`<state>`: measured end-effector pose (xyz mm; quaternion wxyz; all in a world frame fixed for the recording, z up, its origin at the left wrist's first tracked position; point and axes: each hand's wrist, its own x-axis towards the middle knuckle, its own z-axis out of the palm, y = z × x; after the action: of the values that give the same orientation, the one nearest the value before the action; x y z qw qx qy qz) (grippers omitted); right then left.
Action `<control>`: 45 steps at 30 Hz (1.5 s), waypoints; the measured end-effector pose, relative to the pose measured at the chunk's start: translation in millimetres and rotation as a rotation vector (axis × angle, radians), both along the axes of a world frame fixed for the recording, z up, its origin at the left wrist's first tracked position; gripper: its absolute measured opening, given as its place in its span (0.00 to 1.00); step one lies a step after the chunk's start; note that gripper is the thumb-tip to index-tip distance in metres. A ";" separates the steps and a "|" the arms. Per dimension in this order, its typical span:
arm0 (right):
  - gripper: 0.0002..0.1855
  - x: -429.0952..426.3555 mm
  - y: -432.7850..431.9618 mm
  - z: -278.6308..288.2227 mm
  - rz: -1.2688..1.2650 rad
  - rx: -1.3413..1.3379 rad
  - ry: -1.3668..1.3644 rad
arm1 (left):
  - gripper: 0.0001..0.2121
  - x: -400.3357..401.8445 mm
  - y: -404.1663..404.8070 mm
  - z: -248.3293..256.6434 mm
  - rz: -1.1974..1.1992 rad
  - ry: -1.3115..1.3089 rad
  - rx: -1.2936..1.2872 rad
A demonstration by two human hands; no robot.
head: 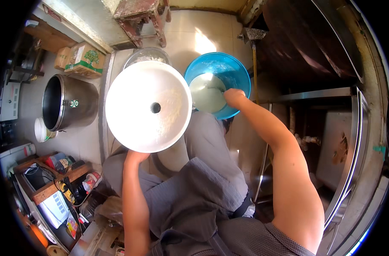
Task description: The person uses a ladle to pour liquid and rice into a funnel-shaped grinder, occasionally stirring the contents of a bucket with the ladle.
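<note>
A large round white dish-like piece with a dark hole at its centre lies before me on the left; it is overexposed. At its lower rim is my left hand, its fingers hidden beneath the piece. To the right, a blue plastic bucket holds pale, cloudy liquid. My right hand reaches over the bucket's near right side with curled fingers; whether it grips something is not clear. Behind the white piece, a clear basin with whitish contents is partly covered.
A worn red wooden stool stands beyond the basin. On the left are a steel pot, a small white tub, cardboard boxes and a cluttered shelf. At right stand a long-handled tool and a metal-framed unit.
</note>
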<state>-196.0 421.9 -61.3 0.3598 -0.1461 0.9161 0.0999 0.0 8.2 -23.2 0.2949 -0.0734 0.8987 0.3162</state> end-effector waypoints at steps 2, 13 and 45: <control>0.16 -7.4 7.6 -2.4 -0.010 -0.026 -0.027 | 0.19 6.1 -4.7 -10.1 -0.013 0.111 0.010; 0.08 -5.8 15.9 -31.8 -0.622 -0.470 -0.391 | 0.20 4.8 -0.5 -0.3 -0.019 0.105 0.042; 0.08 176.8 62.3 194.6 -1.370 -1.229 -0.364 | 0.18 5.6 -20.6 -38.5 -0.096 -0.099 -0.133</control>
<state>-19.2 484.1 133.3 0.3377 0.2475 0.6243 -0.6595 5.6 -12.3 -61.7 0.3484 -0.0654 0.9044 0.2374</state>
